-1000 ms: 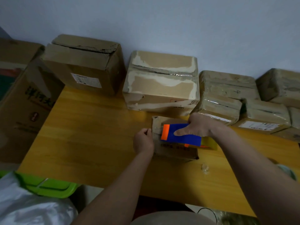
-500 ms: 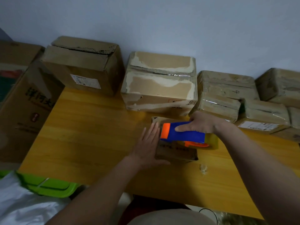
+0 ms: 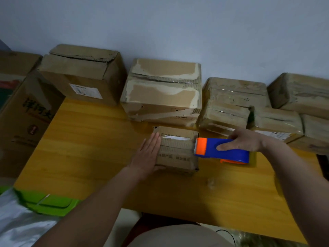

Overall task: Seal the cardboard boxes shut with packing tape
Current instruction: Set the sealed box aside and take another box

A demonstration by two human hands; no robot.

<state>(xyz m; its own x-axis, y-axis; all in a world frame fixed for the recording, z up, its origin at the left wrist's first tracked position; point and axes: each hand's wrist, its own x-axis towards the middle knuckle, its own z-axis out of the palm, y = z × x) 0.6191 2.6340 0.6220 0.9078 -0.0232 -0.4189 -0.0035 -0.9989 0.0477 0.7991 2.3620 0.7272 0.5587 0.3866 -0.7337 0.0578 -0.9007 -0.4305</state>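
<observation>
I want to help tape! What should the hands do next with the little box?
Probably tilt the tape dispenser down to cut the tape: its toothed edge sits at the small box's right edge, while the left hand presses flat on the left side.

Open tabletop (image 3: 92,157) left & front; stacked boxes (image 3: 163,91) blocking rear

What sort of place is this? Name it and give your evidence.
Probably a small parcel-packing corner: taped, labelled cardboard boxes lined along a wall, a wooden table, and a tape dispenser at a small box.
</observation>
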